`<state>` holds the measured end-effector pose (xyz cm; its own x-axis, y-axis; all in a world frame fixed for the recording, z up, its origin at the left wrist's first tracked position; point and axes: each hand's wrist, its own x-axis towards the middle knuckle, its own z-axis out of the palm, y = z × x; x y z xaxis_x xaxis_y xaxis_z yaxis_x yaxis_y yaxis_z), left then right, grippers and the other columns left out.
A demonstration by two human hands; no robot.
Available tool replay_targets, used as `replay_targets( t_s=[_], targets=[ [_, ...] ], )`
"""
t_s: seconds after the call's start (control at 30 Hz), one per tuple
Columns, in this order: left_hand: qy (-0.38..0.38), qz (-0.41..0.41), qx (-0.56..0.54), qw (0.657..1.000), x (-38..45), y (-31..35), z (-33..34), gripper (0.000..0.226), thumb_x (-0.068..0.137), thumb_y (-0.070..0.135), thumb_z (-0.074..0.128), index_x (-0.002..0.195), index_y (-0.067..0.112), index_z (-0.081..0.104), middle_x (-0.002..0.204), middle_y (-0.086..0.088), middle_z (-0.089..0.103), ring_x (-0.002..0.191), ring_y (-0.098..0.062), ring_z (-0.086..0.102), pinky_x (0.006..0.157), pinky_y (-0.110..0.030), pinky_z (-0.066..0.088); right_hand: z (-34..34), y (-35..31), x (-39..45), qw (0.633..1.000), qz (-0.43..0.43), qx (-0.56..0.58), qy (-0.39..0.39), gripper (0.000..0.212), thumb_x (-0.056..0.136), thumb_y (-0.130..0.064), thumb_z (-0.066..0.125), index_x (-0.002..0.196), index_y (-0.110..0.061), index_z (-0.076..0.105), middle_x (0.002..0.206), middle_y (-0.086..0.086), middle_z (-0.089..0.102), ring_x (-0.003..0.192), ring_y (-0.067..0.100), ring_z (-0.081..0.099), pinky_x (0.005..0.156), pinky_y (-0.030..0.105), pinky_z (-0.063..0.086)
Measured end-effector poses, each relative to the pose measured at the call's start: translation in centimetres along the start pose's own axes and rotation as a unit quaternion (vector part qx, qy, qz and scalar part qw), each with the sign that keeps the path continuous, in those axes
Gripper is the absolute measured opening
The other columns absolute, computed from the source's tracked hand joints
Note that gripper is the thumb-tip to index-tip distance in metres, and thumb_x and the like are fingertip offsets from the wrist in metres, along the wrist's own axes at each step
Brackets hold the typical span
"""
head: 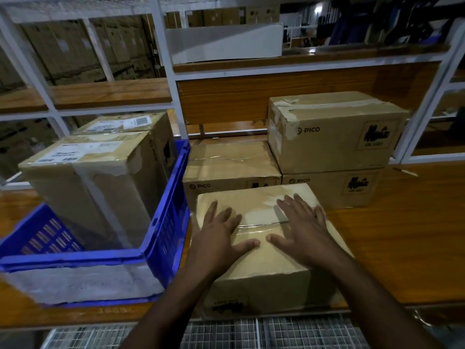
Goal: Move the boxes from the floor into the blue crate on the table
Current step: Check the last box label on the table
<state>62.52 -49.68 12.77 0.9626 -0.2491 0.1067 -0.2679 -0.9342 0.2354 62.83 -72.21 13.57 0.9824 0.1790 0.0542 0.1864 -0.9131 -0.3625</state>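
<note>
Head view, near to far. Metal grating (251,333) at bottom edge. Wood table (402,248). Near box (264,268) at table front edge, just right of blue crate (166,222). Left hand (219,238) & right hand (304,233) flat on its taped top, fingers straight & spread; no grip on anything. Crate holds 2 labelled boxes (93,177), standing above rim. Behind near box: 3 PICO boxes (334,132), one stacked on another. White shelf frame (166,71) at back.
</note>
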Motion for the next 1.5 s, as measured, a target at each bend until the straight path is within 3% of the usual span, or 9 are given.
replay_targets(
  t_s=[0.13,0.37,0.6,0.87,1.03,1.17,1.33,1.43,1.5],
  targets=[
    [-0.009,0.062,-0.029,0.998,1.0,0.2,0.0,0.056,0.098,0.067,0.036,0.146,0.042,0.047,0.163,0.012,0.031,0.155,-0.010,0.001,0.122,-0.063,0.000,0.5,-0.2,1.4,0.996,-0.088,-0.009,-0.014,0.053,0.100,-0.058,0.039,0.150,-0.041,0.037,0.164,-0.013,0.021,0.151,0.005,0.007,0.122,0.054,-0.006],
    [0.058,0.039,-0.088,0.994,3.0,-0.6,-0.1,0.034,0.092,0.056,0.060,0.118,0.036,0.070,0.135,0.014,0.058,0.144,-0.010,0.030,0.119,-0.064,0.015,0.4,-0.4,4.2,0.994,-0.044,0.036,0.093,0.026,0.096,-0.044,0.056,0.109,-0.031,0.074,0.124,-0.012,0.067,0.116,0.009,0.052,0.118,0.049,0.022],
    [0.106,-0.178,-0.194,0.959,2.1,-2.5,0.1,0.109,0.068,0.075,0.074,0.153,0.026,0.027,0.154,0.000,0.041,0.139,-0.024,0.042,0.105,-0.050,0.047,0.9,2.4,4.2,0.968,0.167,0.022,0.184,0.058,0.089,-0.052,0.063,0.133,-0.016,0.053,0.127,0.009,0.058,0.114,0.027,0.055,0.084,0.042,0.055],
    [0.192,-0.127,-0.265,0.936,-0.3,-1.5,-1.5,0.100,0.071,0.059,0.083,0.151,0.036,0.028,0.148,0.007,0.048,0.129,-0.013,0.049,0.096,-0.033,0.045,-0.9,1.2,1.7,0.940,0.184,0.098,0.272,0.069,0.089,-0.054,0.064,0.144,-0.019,0.039,0.130,0.013,0.048,0.113,0.030,0.053,0.075,0.036,0.048],
    [0.305,-0.126,-0.283,0.901,-0.7,-0.6,-4.4,0.116,0.068,0.064,0.081,0.159,0.033,0.015,0.154,0.003,0.034,0.132,-0.015,0.043,0.100,-0.043,0.048,-3.6,0.2,0.2,0.902,0.163,0.162,0.366,0.089,0.089,-0.064,0.057,0.158,-0.031,0.012,0.147,0.014,0.033,0.127,0.032,0.044,0.083,0.039,0.049],
    [0.324,-0.113,-0.278,0.897,-1.4,-1.0,-4.5,0.093,0.078,0.068,0.067,0.155,0.034,0.028,0.128,0.005,0.039,0.109,-0.008,0.048,0.075,-0.023,0.044,-3.2,0.5,-0.6,0.902,0.160,0.167,0.365,0.078,0.081,-0.079,0.041,0.144,-0.035,0.037,0.128,0.005,0.036,0.107,0.023,0.050,0.068,0.034,0.051],
    [0.279,-0.124,-0.278,0.911,-2.1,-2.3,-2.9,0.064,0.083,0.069,0.056,0.134,0.032,0.053,0.119,0.008,0.041,0.108,-0.012,0.055,0.070,-0.013,0.041,-1.5,0.4,-1.3,0.906,0.154,0.156,0.362,0.067,0.081,-0.077,0.039,0.120,-0.023,0.051,0.121,0.004,0.038,0.106,0.023,0.052,0.061,0.033,0.055],
    [0.287,-0.111,-0.215,0.927,-1.7,-2.2,-3.7,0.063,0.082,0.069,0.056,0.126,0.025,0.062,0.122,0.006,0.042,0.112,-0.012,0.051,0.079,-0.026,0.052,-1.9,-0.5,-0.9,0.915,0.126,0.103,0.368,0.052,0.088,-0.063,0.049,0.111,-0.016,0.060,0.124,0.007,0.044,0.117,0.026,0.047,0.078,0.046,0.058],
    [0.293,-0.079,-0.142,0.942,-1.0,-1.7,-4.5,0.052,0.087,0.059,0.062,0.127,0.026,0.065,0.136,0.002,0.046,0.133,-0.015,0.040,0.107,-0.046,0.046,-2.2,-1.3,-0.2,0.926,0.077,0.019,0.370,0.032,0.092,-0.046,0.060,0.104,-0.018,0.069,0.127,0.007,0.057,0.126,0.025,0.046,0.109,0.057,0.039]
  ],
)
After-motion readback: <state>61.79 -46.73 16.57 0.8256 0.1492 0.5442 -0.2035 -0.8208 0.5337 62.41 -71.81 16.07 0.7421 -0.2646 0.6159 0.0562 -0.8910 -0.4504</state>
